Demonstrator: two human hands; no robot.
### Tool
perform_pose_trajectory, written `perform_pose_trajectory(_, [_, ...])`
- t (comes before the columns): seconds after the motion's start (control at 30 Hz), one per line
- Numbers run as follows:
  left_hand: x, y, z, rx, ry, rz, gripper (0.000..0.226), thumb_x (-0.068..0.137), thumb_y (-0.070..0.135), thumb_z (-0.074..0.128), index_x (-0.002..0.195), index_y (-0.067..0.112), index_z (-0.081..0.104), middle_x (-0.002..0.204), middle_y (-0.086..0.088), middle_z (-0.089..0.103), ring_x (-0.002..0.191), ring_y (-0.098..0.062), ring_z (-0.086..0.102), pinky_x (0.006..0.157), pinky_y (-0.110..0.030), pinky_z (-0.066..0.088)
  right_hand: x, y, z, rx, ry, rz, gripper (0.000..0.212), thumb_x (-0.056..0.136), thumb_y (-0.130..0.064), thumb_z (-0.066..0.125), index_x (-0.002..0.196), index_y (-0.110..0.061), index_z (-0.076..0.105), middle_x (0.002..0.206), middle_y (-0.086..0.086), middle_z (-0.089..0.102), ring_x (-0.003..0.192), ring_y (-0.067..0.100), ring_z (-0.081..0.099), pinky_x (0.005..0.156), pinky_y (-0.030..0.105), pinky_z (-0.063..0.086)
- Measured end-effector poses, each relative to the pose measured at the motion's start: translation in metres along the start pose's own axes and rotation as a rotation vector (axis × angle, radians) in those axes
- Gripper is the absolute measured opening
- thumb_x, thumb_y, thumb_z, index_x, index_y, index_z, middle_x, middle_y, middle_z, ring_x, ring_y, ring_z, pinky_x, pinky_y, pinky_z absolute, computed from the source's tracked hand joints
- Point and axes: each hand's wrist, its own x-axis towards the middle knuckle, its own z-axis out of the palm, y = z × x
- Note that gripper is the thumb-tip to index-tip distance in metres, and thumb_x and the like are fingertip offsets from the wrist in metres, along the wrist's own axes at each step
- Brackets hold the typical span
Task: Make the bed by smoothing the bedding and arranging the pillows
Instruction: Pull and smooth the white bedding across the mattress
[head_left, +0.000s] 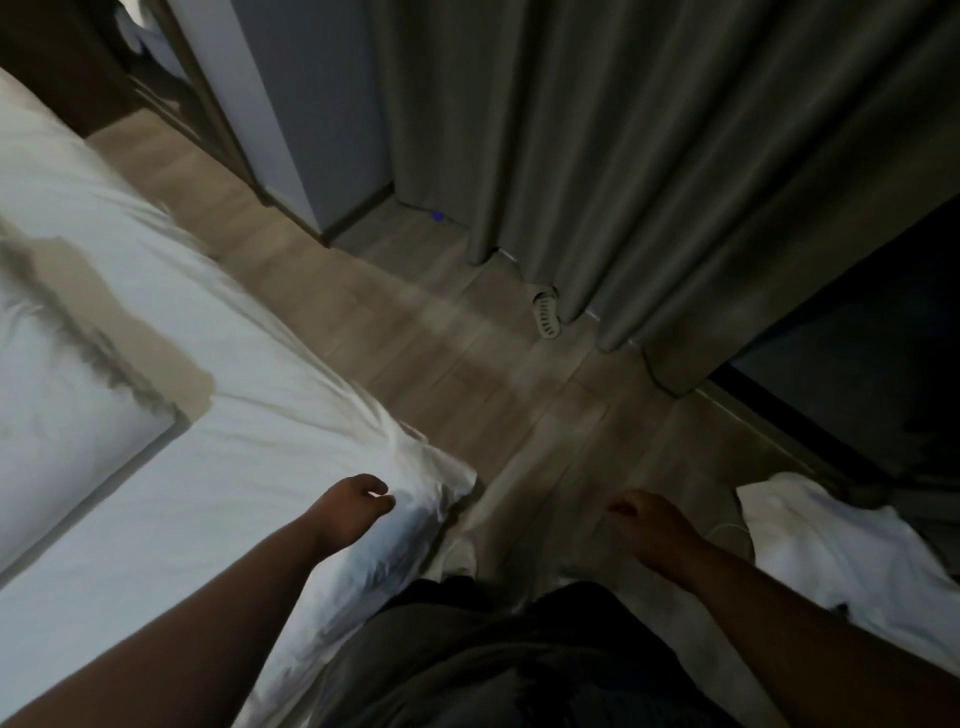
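Observation:
The bed's white bedding (218, 467) fills the left side, wrinkled towards its near corner (447, 483). A white pillow (57, 415) lies on it at the far left, with a beige band (130, 332) of cloth beside it. My left hand (353, 506) is over the bedding just inside that corner, its fingers loosely curled, and I see no fold gripped in them. My right hand (649, 525) hangs over the floor to the right of the bed, fingers loosely curled, holding nothing.
A wooden floor (415, 322) runs between the bed and grey curtains (649, 171). A slipper (546, 314) pokes out at the curtain hem. A crumpled white cloth (841, 551) lies on the floor at the right. A grey wall corner (311, 130) stands further back.

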Motion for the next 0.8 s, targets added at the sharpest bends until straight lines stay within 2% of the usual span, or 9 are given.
perform_pose_trajectory(0.2, [0.033,0.031,-0.022,-0.090,0.047,-0.037,0.027,0.090,0.031,0.063,0.113,0.017,0.063,0.111,-0.004,0.064,0.099,-0.019,0.061,0.081,-0.028,0.045,0.063,-0.035,-0.057,-0.043,-0.005,-0.056,0.026,0.093,-0.019,0.056,0.115,-0.009,0.065,0.117,0.012,0.063,0.107,0.026,0.059,0.085,0.029,0.046])
perform_pose_trajectory(0.3, [0.049,0.050,-0.028,-0.112,0.090,-0.061,0.024,0.090,0.033,0.062,0.109,0.018,0.064,0.108,-0.002,0.064,0.097,-0.019,0.062,0.083,-0.030,0.047,0.103,-0.054,-0.083,-0.114,-0.017,-0.119,0.021,0.093,-0.018,0.055,0.104,-0.005,0.067,0.110,0.016,0.065,0.101,0.030,0.060,0.080,0.031,0.047])
perform_pose_trajectory(0.37, [0.062,0.065,-0.032,-0.135,0.126,-0.081,0.021,0.090,0.033,0.062,0.106,0.020,0.064,0.106,-0.002,0.065,0.096,-0.019,0.062,0.083,-0.030,0.047,0.133,-0.068,-0.100,-0.140,-0.023,-0.150,0.020,0.093,-0.018,0.055,0.104,-0.006,0.067,0.111,0.017,0.065,0.102,0.031,0.060,0.078,0.029,0.045])
perform_pose_trajectory(0.5, [0.086,0.097,-0.032,-0.219,0.228,-0.134,0.016,0.090,0.028,0.063,0.103,0.019,0.065,0.104,-0.002,0.065,0.093,-0.017,0.061,0.074,-0.026,0.045,0.199,-0.094,-0.138,-0.168,-0.058,-0.228,0.021,0.092,-0.011,0.058,0.109,-0.003,0.066,0.115,0.018,0.064,0.108,0.030,0.058,0.085,0.028,0.043])
perform_pose_trajectory(0.6, [0.101,0.121,-0.026,-0.271,0.273,-0.173,0.014,0.090,0.023,0.062,0.102,0.017,0.067,0.105,-0.003,0.065,0.094,-0.017,0.060,0.079,-0.027,0.045,0.243,-0.108,-0.165,-0.209,-0.087,-0.281,0.021,0.090,-0.003,0.060,0.108,0.005,0.065,0.116,0.024,0.063,0.111,0.035,0.057,0.095,0.034,0.044])
perform_pose_trajectory(0.7, [0.112,0.143,-0.022,-0.349,0.308,-0.207,0.011,0.090,0.021,0.062,0.100,0.018,0.066,0.105,-0.005,0.065,0.095,-0.018,0.060,0.081,-0.027,0.045,0.278,-0.125,-0.188,-0.216,-0.140,-0.299,0.023,0.089,0.000,0.060,0.111,0.008,0.063,0.114,0.025,0.063,0.109,0.034,0.058,0.089,0.029,0.042])
perform_pose_trajectory(0.8, [0.121,0.158,-0.023,-0.411,0.341,-0.242,0.021,0.091,0.024,0.063,0.109,0.013,0.066,0.108,-0.004,0.064,0.096,-0.019,0.060,0.082,-0.027,0.045,0.304,-0.144,-0.204,-0.271,-0.192,-0.341,0.021,0.091,-0.003,0.059,0.110,0.003,0.063,0.111,0.022,0.064,0.105,0.030,0.059,0.087,0.028,0.043])
